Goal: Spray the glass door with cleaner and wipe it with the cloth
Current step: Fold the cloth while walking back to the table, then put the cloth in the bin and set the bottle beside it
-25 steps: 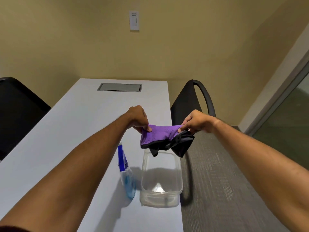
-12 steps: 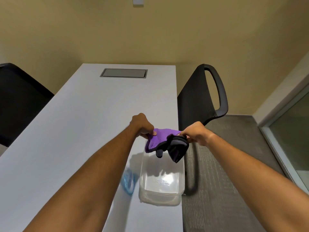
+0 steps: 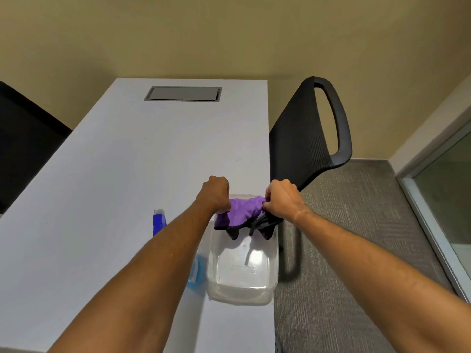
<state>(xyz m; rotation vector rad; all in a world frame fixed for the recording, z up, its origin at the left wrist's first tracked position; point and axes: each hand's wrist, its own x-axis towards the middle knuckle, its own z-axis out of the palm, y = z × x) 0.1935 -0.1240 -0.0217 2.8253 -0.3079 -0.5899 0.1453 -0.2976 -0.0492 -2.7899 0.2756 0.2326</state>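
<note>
Head view: your left hand (image 3: 216, 193) and right hand (image 3: 281, 200) each have a grip pinched on the purple/black cloth (image 3: 242, 215), held over the clear plastic tub (image 3: 242, 281) at the tabletop (image 3: 102, 187) edge. Cloth's soft, light, floppy, so bunch it or take it by the corners. Spray bottle (image 3: 159, 221) sits just left of the tub, mostly behind your forearm; prob light, slick plastic, grab the neck. Embossed text on the tub base is unreadable. Glass door (image 3: 448, 200) far right.

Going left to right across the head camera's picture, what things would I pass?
Dark chair → spray bottle → left hand → purple cloth → right hand → black chair → glass door.
</note>
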